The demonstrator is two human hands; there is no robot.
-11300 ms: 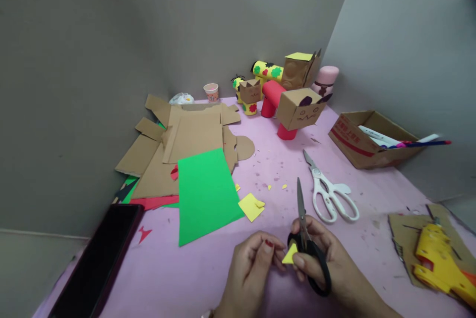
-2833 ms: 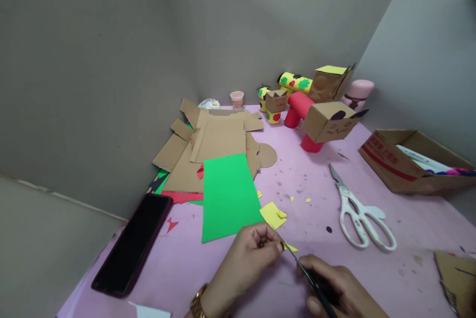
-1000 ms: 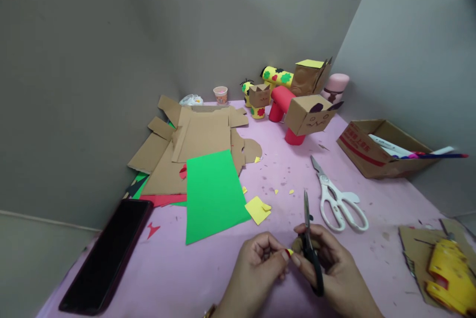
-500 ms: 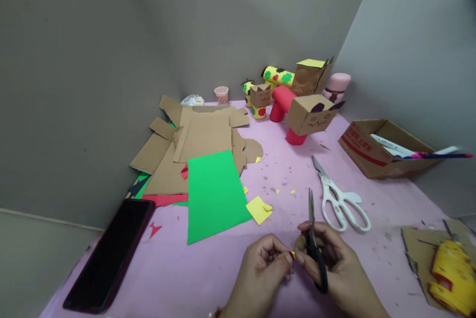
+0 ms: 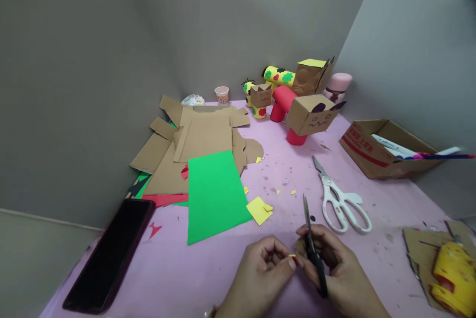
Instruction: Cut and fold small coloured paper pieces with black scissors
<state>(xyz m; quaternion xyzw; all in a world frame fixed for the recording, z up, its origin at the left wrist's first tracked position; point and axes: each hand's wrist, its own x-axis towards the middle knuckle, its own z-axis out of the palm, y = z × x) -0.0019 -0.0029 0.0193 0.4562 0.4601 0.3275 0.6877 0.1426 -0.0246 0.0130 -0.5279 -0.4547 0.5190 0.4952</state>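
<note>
My left hand (image 5: 266,271) pinches a tiny yellow and red paper piece (image 5: 293,257) between thumb and forefinger. Close beside it, my right hand (image 5: 330,263) is closed around small black-handled scissors (image 5: 314,253), whose blades point away from me and look nearly together. The right fingertips come up against the small piece, and the left fingers partly hide it. Ahead of the hands lies a yellow paper square (image 5: 259,211) with a folded scrap on it, touching the corner of a green sheet (image 5: 215,194). White-handled scissors (image 5: 336,201) rest to the right of the hands.
Cardboard pieces (image 5: 204,134) are stacked behind the green sheet. A phone (image 5: 109,256) lies at left. At right are a cardboard box (image 5: 375,157) of markers and a yellow glue gun (image 5: 455,273) on cardboard. A red animal with a box head (image 5: 310,116) stands at the back.
The scissors in my right hand have tipped slightly left and nearer to me. My fingers have shifted a little on the small piece, now held with its yellow edge up.
</note>
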